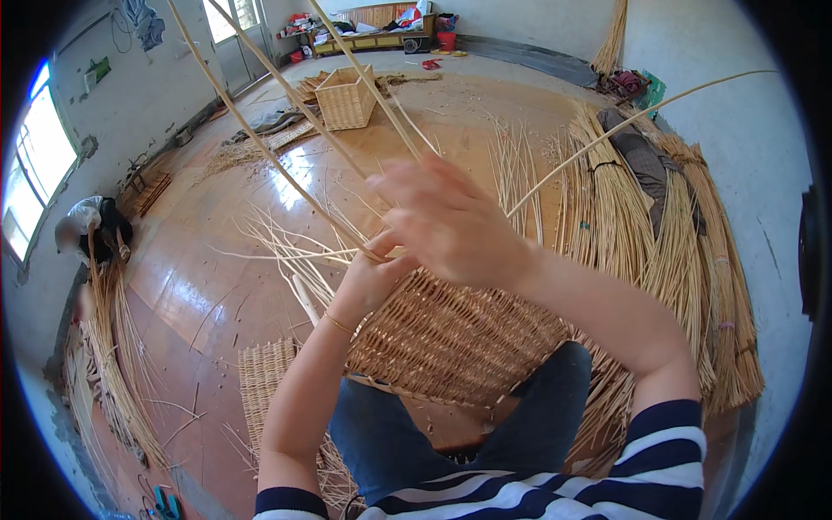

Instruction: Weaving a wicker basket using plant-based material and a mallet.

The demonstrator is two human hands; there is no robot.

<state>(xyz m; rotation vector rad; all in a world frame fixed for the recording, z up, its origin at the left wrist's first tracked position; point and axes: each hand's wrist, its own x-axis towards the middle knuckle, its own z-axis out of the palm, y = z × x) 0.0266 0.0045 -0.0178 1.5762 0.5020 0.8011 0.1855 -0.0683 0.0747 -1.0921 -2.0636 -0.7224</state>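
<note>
Pale rods [368, 82], three of them, slant up and to the left from your fingers, long axes running away from you, their lower ends in or just beside your hands. Your left hand [381, 269] has thumb and fingers curled around the foot of the leftmost rod. Your right hand [459, 225] is blurred above it, fingers bent toward the rods; you cannot tell whether they grip. A curved rod [607, 143] points up and right from beside that hand. Just below your fingers, the woven panel [459, 334] spreads toward your knees. Right of your fingers lie rod bundles [611, 204]; far beyond your fingertips stands a square basket [347, 100].
</note>
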